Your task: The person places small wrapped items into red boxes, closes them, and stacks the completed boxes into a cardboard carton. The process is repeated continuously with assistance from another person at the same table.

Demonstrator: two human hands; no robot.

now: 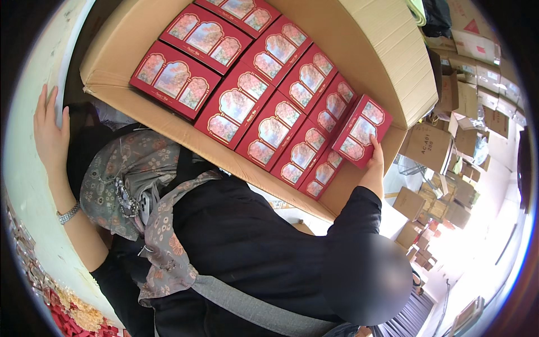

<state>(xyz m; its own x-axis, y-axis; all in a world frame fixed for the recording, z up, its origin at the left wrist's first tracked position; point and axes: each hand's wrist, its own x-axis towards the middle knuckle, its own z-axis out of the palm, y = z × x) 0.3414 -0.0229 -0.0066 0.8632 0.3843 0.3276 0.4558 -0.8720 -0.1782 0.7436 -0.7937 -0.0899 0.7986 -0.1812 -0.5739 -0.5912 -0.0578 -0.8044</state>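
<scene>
My left hand (50, 130) lies flat on a pale table top (29, 177) at the left, fingers spread, holding nothing. My right hand (374, 153) grips one red gift box (363, 130) by its near right edge, with the thumb on its printed lid. That box is slightly tilted and overlaps others at the right end of a large open cardboard carton (261, 185). Inside the carton, red gift boxes (240, 101) with pink blossom windows lie face up in close rows. My fingers under the held box are hidden.
The carton's raised flap (387, 50) stands at the far right. Stacked brown cartons (429, 147) line the room beyond. A floral cloth pouch (130, 181) with a phone hangs at my waist. Red pieces and pale shredded filler (80, 311) lie at the lower left. A blurred patch covers the lower right.
</scene>
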